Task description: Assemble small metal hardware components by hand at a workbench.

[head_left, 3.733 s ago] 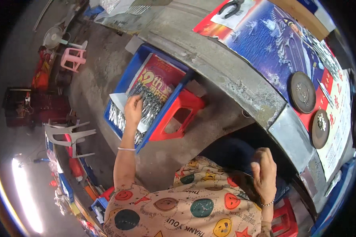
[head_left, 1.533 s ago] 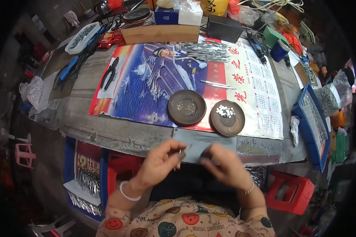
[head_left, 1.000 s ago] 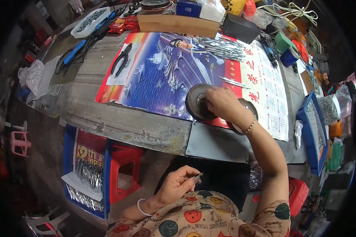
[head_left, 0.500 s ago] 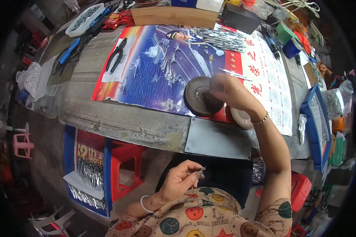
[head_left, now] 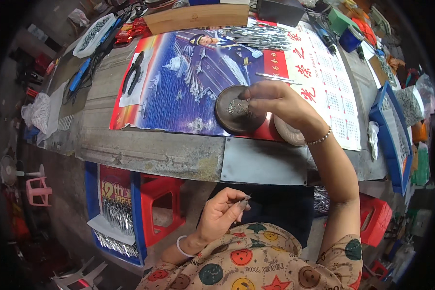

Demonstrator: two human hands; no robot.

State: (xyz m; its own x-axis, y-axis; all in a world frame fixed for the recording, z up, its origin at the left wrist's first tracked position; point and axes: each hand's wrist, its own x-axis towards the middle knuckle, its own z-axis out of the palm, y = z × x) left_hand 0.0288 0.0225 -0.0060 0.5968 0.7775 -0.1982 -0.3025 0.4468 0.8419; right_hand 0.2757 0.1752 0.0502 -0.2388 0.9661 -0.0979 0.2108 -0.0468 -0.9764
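Close to my body, above the lap, my left hand (head_left: 223, 212) pinches a small metal piece (head_left: 247, 197) between thumb and fingertips; most of it is covered by the fingers. My right hand (head_left: 271, 100) is over the round brown dish (head_left: 225, 121) on the table. Its fingers are bent together, with the tips among the tiny silvery metal parts (head_left: 238, 107) in the dish. Whether a part is between those fingertips is too small to tell. A second round, lighter dish (head_left: 286, 131) lies partly under my right wrist.
The dishes rest on a poster (head_left: 169, 104) with pliers (head_left: 133, 72) at its left and many thin metal pieces (head_left: 261, 37) at its top. A grey plate (head_left: 261, 162) lies at the near edge. Blue trays (head_left: 391, 140) stand right and lower left, beside a red stool (head_left: 160, 208).
My right hand has lowered and turned, and its fingertips now reach into the brown dish. My left hand keeps its pinch. The whole view has shifted slightly.
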